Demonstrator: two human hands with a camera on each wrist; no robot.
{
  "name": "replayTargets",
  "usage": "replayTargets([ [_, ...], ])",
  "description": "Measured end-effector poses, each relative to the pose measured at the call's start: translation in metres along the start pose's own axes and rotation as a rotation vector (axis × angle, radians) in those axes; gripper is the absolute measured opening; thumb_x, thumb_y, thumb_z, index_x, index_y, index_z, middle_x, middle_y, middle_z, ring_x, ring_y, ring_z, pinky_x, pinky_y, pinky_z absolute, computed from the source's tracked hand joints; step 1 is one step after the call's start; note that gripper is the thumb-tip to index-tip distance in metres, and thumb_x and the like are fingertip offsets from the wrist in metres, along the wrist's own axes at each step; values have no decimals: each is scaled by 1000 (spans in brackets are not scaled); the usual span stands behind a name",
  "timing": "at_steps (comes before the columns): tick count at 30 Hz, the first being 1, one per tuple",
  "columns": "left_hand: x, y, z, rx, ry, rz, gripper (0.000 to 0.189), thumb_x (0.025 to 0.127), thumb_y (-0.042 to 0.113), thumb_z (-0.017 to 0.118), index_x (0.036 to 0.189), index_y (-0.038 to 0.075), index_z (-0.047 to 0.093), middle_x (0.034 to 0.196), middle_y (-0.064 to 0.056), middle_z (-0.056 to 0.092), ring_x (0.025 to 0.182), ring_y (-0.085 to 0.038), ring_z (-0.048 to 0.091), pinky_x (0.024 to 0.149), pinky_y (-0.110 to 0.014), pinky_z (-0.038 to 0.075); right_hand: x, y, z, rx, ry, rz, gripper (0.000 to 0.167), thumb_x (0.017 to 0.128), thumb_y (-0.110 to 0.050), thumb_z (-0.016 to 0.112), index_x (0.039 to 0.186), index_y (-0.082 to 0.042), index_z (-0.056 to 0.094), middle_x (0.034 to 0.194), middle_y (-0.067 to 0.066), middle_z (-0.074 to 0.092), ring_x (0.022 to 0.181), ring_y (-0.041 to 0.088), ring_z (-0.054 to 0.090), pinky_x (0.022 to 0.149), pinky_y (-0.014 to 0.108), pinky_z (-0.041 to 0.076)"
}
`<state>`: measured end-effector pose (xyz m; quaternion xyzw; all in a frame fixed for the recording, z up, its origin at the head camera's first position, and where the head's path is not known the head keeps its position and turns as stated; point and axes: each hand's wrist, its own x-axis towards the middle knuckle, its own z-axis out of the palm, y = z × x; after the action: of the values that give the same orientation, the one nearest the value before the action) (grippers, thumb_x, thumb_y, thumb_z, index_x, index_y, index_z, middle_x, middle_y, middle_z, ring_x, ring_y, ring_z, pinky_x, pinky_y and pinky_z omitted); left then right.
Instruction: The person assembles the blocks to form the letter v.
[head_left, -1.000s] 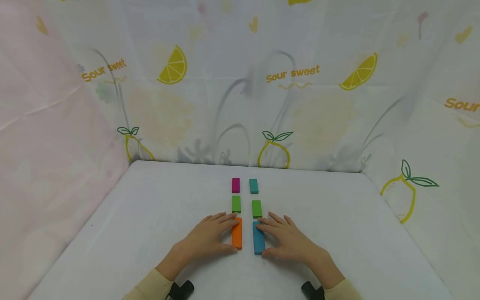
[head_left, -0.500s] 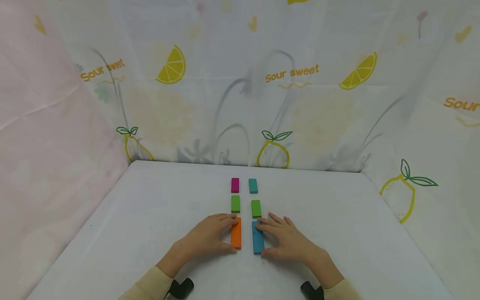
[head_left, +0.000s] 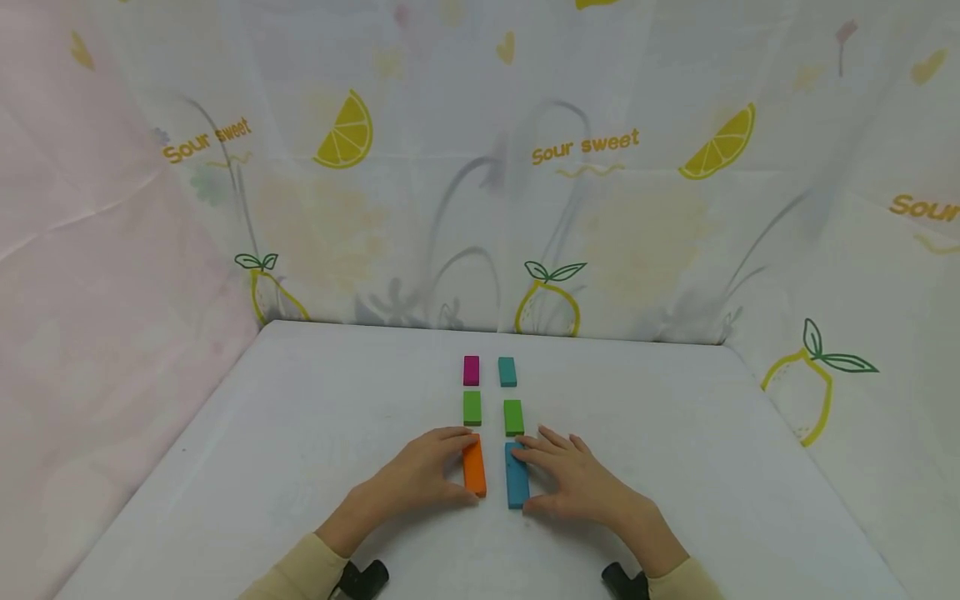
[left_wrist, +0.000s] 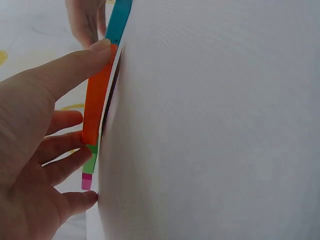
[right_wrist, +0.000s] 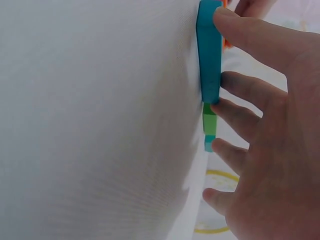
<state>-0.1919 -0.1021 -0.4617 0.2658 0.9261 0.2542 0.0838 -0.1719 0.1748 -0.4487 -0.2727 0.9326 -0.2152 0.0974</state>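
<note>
My left hand (head_left: 415,472) pinches an orange block (head_left: 474,468) lengthwise, thumb at its near end and fingers at the far end. In the left wrist view a dark strip of shadow runs under the orange block (left_wrist: 96,100). Opposite it, my right hand (head_left: 581,483) holds a blue block (head_left: 517,479) by its ends, thumb at the near end and fingertips at the far end; the other fingers are spread. The right wrist view shows the thumb on the top corner of the blue block (right_wrist: 210,55). The two blocks lie side by side with a narrow gap.
Beyond the orange block lie a green block (head_left: 472,408) and a magenta block (head_left: 471,371). Beyond the blue one are another green block (head_left: 513,417) and a teal block (head_left: 507,372). All lie on a white table (head_left: 660,417), with a lemon-print cloth (head_left: 450,208) behind.
My left fingers have drawn together at the orange block's far end, and the block has turned slightly, its near end shifting right. The right hand and blue block look unchanged.
</note>
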Motion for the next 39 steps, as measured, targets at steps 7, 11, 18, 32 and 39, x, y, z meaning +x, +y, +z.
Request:
replayTargets([
  [7, -5, 4, -1, -12, 3, -2, 82, 76, 55, 80, 144, 18, 54, 148, -3, 52, 136, -27, 48, 109, -49, 45, 1, 0, 0, 0, -9, 10, 68, 85, -48, 74, 145, -23, 52, 158, -3, 42, 152, 35, 24, 114, 74, 15],
  [11, -10, 9, -1, -6, 19, 6, 82, 76, 55, 80, 143, 16, 54, 148, -5, 52, 135, -29, 49, 108, -50, 46, 0, -1, 0, 5, -14, 17, 69, 85, -48, 73, 145, -24, 51, 158, -3, 41, 152, 35, 24, 114, 74, 15],
  [18, -19, 19, 0, 31, 58, -7, 82, 76, 56, 80, 141, 13, 56, 145, -5, 54, 132, -27, 51, 107, -47, 48, 0, 1, 0, 14, -2, 9, 68, 85, -48, 73, 145, -25, 51, 158, -3, 41, 152, 35, 24, 114, 74, 15],
  [32, -23, 26, 7, 61, 24, -65, 78, 75, 56, 80, 138, 15, 59, 143, -4, 57, 130, -28, 53, 107, -49, 47, 0, 2, 2, 17, 2, -2, 67, 85, -47, 74, 145, -25, 52, 158, -3, 42, 152, 35, 25, 113, 74, 16],
  [39, -24, 25, 8, 81, 40, -49, 76, 74, 54, 82, 134, 14, 62, 140, -4, 59, 130, -26, 53, 110, -52, 43, 1, 2, 2, 21, 9, -7, 67, 85, -46, 75, 143, -22, 53, 156, -1, 44, 151, 35, 26, 114, 73, 17],
])
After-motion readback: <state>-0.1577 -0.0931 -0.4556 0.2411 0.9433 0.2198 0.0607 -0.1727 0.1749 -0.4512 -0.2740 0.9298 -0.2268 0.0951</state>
